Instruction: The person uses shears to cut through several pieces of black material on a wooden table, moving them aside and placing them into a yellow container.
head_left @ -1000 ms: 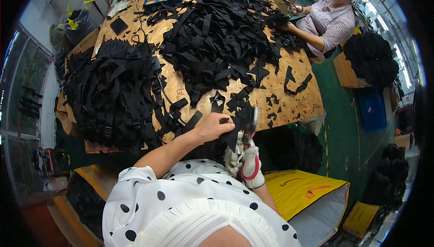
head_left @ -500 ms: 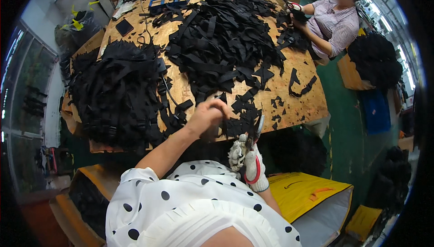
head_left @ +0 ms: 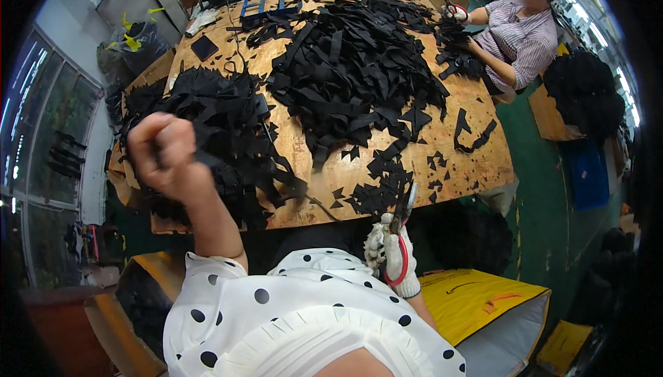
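The left hand point(head_left: 162, 156) is fisted around a black strap point(head_left: 228, 170), lifted over the left pile point(head_left: 207, 121) on the bench point(head_left: 304, 149), likely sorting it there. The gloved right hand point(head_left: 394, 256) grips scissors point(head_left: 402, 215) at the edge, ready to cut.

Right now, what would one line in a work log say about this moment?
left hand: raised, fist shut on black strap | right hand: gloved, holds scissors at table edge | black strap piles on table
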{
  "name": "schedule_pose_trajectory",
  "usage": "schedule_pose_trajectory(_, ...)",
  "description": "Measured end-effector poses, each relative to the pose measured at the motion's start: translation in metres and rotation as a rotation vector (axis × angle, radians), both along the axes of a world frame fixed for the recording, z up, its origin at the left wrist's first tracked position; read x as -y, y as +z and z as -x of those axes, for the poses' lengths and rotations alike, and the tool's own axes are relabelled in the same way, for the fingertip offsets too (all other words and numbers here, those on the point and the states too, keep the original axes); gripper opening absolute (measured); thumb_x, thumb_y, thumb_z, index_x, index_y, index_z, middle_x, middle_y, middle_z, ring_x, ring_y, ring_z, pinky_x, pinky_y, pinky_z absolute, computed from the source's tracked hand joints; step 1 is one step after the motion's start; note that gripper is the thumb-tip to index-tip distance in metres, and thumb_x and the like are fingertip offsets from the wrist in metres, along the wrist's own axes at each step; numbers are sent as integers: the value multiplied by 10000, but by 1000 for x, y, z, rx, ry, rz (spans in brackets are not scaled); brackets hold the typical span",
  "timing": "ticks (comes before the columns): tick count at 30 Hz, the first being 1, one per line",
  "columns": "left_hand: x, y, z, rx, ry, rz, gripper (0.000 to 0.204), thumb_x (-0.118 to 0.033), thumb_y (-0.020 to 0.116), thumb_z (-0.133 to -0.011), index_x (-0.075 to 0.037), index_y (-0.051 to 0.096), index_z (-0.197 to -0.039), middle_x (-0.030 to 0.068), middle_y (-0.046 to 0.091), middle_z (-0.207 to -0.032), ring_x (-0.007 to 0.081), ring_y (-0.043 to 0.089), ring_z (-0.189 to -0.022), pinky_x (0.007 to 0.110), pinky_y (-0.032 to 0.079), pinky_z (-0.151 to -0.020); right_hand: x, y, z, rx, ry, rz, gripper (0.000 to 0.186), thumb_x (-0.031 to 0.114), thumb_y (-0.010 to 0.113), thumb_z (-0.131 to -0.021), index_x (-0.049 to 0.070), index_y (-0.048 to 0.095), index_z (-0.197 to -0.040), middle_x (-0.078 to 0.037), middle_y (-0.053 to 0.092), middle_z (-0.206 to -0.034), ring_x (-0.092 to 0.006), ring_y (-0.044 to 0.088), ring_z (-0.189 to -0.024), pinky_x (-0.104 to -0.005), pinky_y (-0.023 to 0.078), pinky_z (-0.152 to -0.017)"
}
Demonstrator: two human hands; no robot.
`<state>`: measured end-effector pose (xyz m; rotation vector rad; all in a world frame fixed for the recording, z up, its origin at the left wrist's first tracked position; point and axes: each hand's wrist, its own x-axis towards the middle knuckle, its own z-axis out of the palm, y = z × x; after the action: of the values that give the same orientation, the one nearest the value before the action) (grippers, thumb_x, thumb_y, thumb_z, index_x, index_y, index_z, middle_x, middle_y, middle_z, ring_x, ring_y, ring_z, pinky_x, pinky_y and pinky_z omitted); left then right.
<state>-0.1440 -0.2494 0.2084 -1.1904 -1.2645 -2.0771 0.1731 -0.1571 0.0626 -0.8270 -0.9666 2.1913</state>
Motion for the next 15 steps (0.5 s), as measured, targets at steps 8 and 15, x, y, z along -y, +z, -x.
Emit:
schedule_pose_trajectory(8, -148, -120, -55, -531, -41, 1039, 117, -53, 615, -708, -57, 636, -823, 102, 639, -795, 285, 638, -704, 351, 513, -609, -2, 2, -2, 163, 17, -32, 275, 197, 465, -912, 66, 412, -1147, -36, 498, -709, -115, 479, -546, -245, 430, -465)
schedule_pose_trajectory(15, -240, -200, -67, -775, 365, 1227, 70, -138, 591, -721, -75, 599, -752, 77, 557, -837, 218, 597, -747, 323, 461, -620, 1, -7, -6, 264, 1, -69, 321, 105, 470, -888, 86, 410, -1202, -48, 519, -726, -132, 501, -561, -261, 442, -482)
